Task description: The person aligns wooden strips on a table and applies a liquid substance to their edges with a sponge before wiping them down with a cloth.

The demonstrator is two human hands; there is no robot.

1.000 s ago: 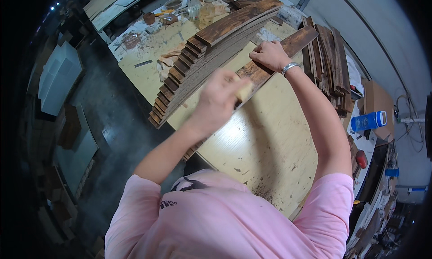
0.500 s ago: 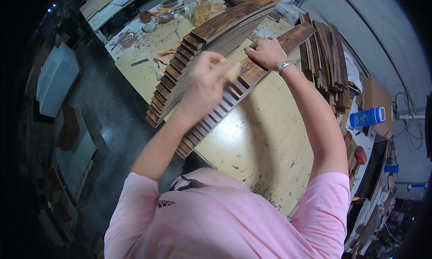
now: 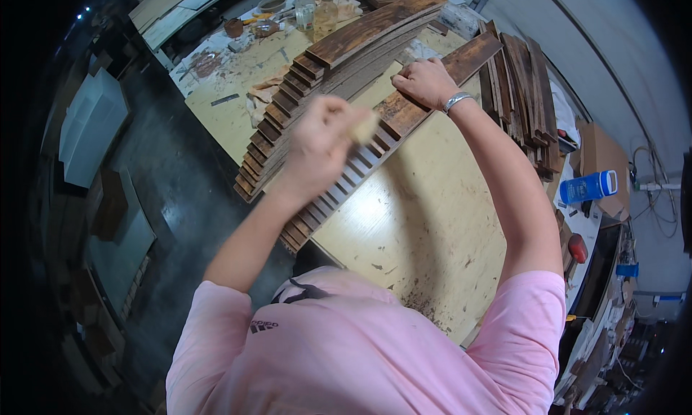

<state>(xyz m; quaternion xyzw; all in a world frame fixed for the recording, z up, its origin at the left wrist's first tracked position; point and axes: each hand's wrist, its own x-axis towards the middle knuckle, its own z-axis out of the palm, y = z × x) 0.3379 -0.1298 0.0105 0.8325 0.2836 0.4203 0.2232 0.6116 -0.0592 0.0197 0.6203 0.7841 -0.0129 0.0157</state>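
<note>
My left hand, smeared by motion, grips a pale yellow block, perhaps a sponge; its exact kind is too blurred to tell. The block is over a row of dark brown wooden planks, overlapped like steps along a slant. My right hand has its fingers bent down onto the uppermost brown plank, near its far end, and holds it. A silver bracelet circles the right wrist. Left of the row, a second fanned stack of planks lies alongside.
Everything rests on a pale, stained workbench. More dark planks are piled at the right, by a blue bottle and a cardboard box. A glass jar stands at the back. White boards lie at the far left.
My left hand has shifted slightly left and back toward me with the pale block. The right hand stays on the plank, barely moved.
</note>
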